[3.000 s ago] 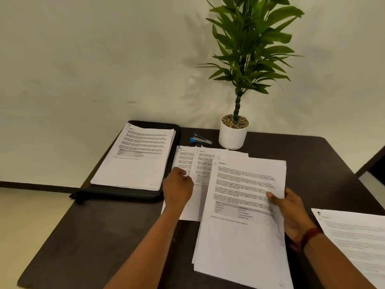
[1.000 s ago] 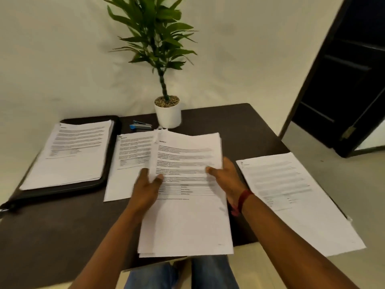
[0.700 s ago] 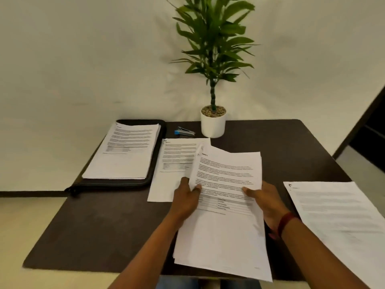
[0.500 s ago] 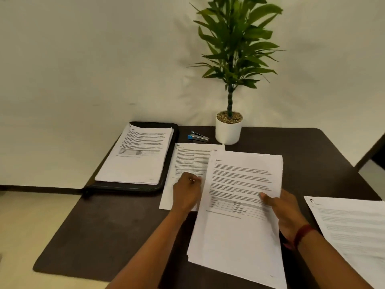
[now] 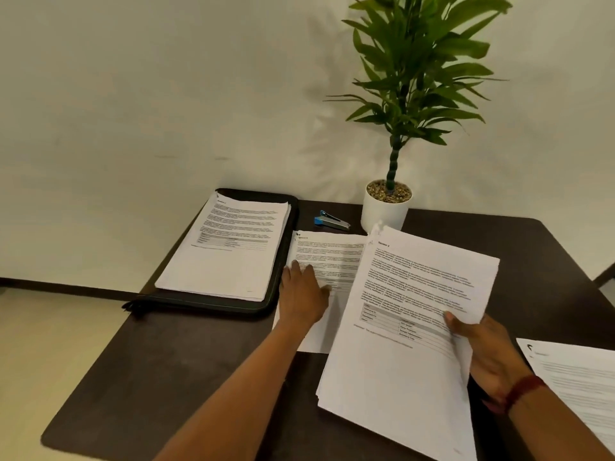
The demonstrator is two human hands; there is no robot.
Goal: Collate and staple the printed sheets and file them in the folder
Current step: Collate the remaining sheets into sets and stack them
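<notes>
**Sheets on the surface, one stack lifted in the right grip**

While we scan from the left edge, we note first a black zip folder (image 5: 213, 302) lying flat at the far left of the dark surface (image 5: 159, 377), with a stack of printed sheets (image 5: 229, 251) resting on top of it. Just beside the folder's right edge lies a second stack (image 5: 327, 257), flat on the surface. Our left hand (image 5: 301, 294) rests palm down on this stack, fingers spread and flat; its grip is released, pressing on the paper and grasping nothing. Behind that stack, near the wall, we see a small blue and silver stapler (image 5: 331, 221), apart from both hands. To its right stands a white pot with a green plant (image 5: 386, 207), touching nothing else that we can tell.

Further right, a thick stack headed "Section 3" (image 5: 409, 344) is tilted, its far corner raised off the surface and overlapping the right part of the second stack. Our right hand (image 5: 489, 354) holds it at the right edge, thumb on top and fingers beneath, grip clenched on the paper. A red band sits on that wrist. At the far right edge lies another sheet pile (image 5: 579, 384), flat, partly cut off by the frame.
</notes>
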